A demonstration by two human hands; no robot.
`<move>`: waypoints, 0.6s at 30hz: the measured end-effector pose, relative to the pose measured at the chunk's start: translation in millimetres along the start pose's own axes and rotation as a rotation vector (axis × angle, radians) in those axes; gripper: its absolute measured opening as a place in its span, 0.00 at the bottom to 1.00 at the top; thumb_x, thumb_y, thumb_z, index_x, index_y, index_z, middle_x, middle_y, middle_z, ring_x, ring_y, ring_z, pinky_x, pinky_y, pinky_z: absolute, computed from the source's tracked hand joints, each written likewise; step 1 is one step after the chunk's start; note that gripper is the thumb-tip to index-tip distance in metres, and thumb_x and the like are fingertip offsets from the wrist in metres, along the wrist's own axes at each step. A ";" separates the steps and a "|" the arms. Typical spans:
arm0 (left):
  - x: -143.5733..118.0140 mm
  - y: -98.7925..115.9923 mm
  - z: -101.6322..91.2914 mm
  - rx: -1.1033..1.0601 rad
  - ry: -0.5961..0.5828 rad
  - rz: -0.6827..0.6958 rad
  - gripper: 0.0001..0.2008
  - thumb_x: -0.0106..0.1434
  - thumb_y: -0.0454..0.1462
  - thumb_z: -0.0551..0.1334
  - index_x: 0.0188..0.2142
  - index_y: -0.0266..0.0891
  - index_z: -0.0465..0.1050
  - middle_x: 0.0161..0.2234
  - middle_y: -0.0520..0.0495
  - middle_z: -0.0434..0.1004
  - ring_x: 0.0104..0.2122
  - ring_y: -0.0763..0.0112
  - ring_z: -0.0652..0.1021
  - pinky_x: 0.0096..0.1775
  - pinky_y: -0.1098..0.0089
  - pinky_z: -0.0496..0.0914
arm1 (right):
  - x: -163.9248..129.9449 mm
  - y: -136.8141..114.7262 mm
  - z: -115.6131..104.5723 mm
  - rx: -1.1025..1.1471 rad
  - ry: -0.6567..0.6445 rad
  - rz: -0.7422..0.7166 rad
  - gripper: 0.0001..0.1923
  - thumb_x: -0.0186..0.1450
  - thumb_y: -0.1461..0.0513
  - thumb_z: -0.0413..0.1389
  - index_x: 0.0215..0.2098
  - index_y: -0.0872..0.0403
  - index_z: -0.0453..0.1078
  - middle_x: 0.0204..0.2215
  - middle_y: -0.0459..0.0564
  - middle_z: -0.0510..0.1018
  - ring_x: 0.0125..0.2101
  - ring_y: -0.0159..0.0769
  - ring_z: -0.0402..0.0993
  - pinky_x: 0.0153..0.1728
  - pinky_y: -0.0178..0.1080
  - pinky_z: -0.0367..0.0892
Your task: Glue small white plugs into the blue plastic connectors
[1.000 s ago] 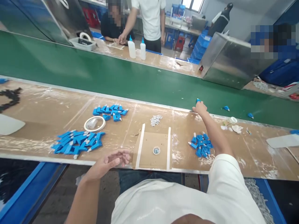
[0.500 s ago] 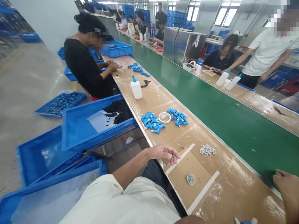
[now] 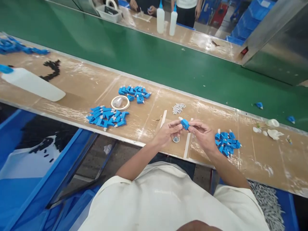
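Between my two hands is a small blue plastic part [image 3: 185, 124] with a white tip pointing left. My left hand [image 3: 168, 132] pinches its left end, and the fingers of my right hand [image 3: 201, 133] close on its right side. Below them, a small round dish [image 3: 176, 139] with shiny contents sits on a cardboard pad edged with white tape strips [image 3: 187, 144]. Just beyond my hands lies a heap of small grey pieces [image 3: 178, 108]. To the right of my right hand is a pile of similar blue parts [image 3: 227, 143].
Two more piles of blue parts [image 3: 107, 116] flank a tape roll [image 3: 120, 102] on the left. A white squeeze bottle [image 3: 33, 84] stands farther left. Past the bench runs a green conveyor belt [image 3: 154, 61] carrying two loose blue parts [image 3: 259, 105]. Blue bins [image 3: 285, 205] border the bench.
My view has swung right and down. My right hand has come in from the far right, and both hands now meet on a blue plastic part above the pad.
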State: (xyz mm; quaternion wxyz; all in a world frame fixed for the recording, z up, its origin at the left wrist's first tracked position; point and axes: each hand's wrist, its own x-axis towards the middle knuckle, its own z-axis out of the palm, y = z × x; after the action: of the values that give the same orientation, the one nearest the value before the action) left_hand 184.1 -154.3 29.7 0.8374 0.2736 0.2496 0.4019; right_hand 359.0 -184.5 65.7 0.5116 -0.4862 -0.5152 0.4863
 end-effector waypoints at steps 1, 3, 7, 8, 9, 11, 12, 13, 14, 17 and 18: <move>-0.8 -3.8 -0.8 -0.026 0.011 -0.003 0.22 0.48 0.44 0.79 0.38 0.34 0.81 0.27 0.51 0.76 0.26 0.80 0.74 0.27 0.78 0.68 | -4.7 0.9 0.9 0.003 0.001 0.012 0.15 0.55 0.48 0.72 0.35 0.47 0.83 0.35 0.47 0.82 0.34 0.36 0.79 0.36 0.42 0.80; -3.2 -9.9 -4.4 -0.062 0.038 -0.009 0.20 0.47 0.43 0.80 0.35 0.35 0.79 0.27 0.52 0.76 0.26 0.79 0.75 0.27 0.78 0.68 | -9.2 5.7 1.1 0.005 -0.014 0.054 0.16 0.55 0.49 0.72 0.37 0.48 0.82 0.35 0.47 0.82 0.33 0.36 0.79 0.35 0.41 0.78; -10.9 -15.6 -14.0 -0.060 0.089 -0.004 0.19 0.47 0.42 0.80 0.35 0.35 0.81 0.31 0.49 0.80 0.30 0.76 0.78 0.31 0.76 0.70 | -12.5 17.2 4.3 -0.031 -0.048 0.089 0.18 0.55 0.49 0.72 0.39 0.49 0.81 0.36 0.48 0.83 0.33 0.36 0.79 0.35 0.40 0.77; -13.2 -16.2 -15.6 -0.046 0.095 0.003 0.20 0.47 0.41 0.80 0.37 0.35 0.82 0.32 0.48 0.81 0.30 0.75 0.78 0.32 0.75 0.70 | -13.6 18.0 6.3 -0.067 -0.044 0.062 0.18 0.56 0.49 0.71 0.39 0.49 0.81 0.37 0.49 0.83 0.34 0.37 0.79 0.35 0.41 0.78; -15.4 -16.7 -16.7 -0.030 0.095 0.012 0.20 0.48 0.42 0.79 0.39 0.35 0.82 0.33 0.47 0.82 0.31 0.74 0.79 0.34 0.74 0.71 | -14.8 17.5 8.6 -0.122 -0.035 0.019 0.16 0.58 0.50 0.70 0.40 0.48 0.80 0.39 0.49 0.83 0.35 0.38 0.80 0.36 0.42 0.78; -19.3 -17.6 -17.3 0.006 0.084 0.036 0.22 0.52 0.43 0.78 0.45 0.35 0.83 0.37 0.45 0.83 0.33 0.72 0.79 0.37 0.72 0.72 | -17.0 14.0 13.6 -0.281 -0.026 -0.111 0.10 0.63 0.53 0.67 0.41 0.47 0.80 0.40 0.51 0.83 0.38 0.39 0.80 0.39 0.43 0.78; -20.7 -18.0 -17.1 0.024 0.085 0.060 0.23 0.53 0.44 0.77 0.46 0.35 0.82 0.39 0.44 0.83 0.34 0.71 0.80 0.38 0.71 0.72 | -17.8 11.6 15.8 -0.367 -0.038 -0.193 0.07 0.65 0.55 0.65 0.41 0.47 0.80 0.40 0.51 0.83 0.38 0.40 0.80 0.40 0.44 0.78; -21.7 -18.2 -16.9 0.040 0.093 0.086 0.24 0.53 0.44 0.77 0.47 0.36 0.82 0.41 0.44 0.83 0.35 0.71 0.80 0.39 0.71 0.72 | -18.3 9.4 17.6 -0.445 -0.062 -0.276 0.05 0.67 0.57 0.63 0.41 0.47 0.80 0.39 0.51 0.83 0.39 0.40 0.79 0.40 0.44 0.77; -22.3 -18.2 -16.8 0.048 0.104 0.107 0.24 0.53 0.45 0.77 0.47 0.36 0.82 0.41 0.44 0.83 0.35 0.71 0.80 0.39 0.71 0.73 | -18.6 7.5 18.7 -0.507 -0.093 -0.348 0.05 0.68 0.59 0.61 0.40 0.46 0.80 0.38 0.51 0.83 0.39 0.40 0.79 0.41 0.45 0.77; -23.6 -15.9 -18.8 0.025 0.112 0.121 0.25 0.51 0.47 0.78 0.45 0.35 0.83 0.39 0.43 0.84 0.34 0.71 0.81 0.38 0.72 0.73 | -18.2 5.8 16.4 -0.569 -0.107 -0.407 0.06 0.68 0.58 0.61 0.42 0.46 0.80 0.38 0.52 0.82 0.37 0.40 0.79 0.40 0.45 0.77; -24.3 -14.4 -20.3 0.006 0.105 0.111 0.26 0.51 0.47 0.78 0.45 0.34 0.83 0.38 0.43 0.84 0.34 0.71 0.81 0.37 0.72 0.74 | -17.9 6.7 13.7 -0.561 -0.068 -0.374 0.07 0.68 0.57 0.61 0.44 0.46 0.79 0.39 0.52 0.81 0.37 0.40 0.79 0.39 0.44 0.77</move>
State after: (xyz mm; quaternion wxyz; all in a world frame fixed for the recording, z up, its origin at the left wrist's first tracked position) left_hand 165.5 -176.3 10.3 0.7987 0.2682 0.2789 0.4608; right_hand 345.4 -202.1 58.0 0.4208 -0.4884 -0.7260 0.2395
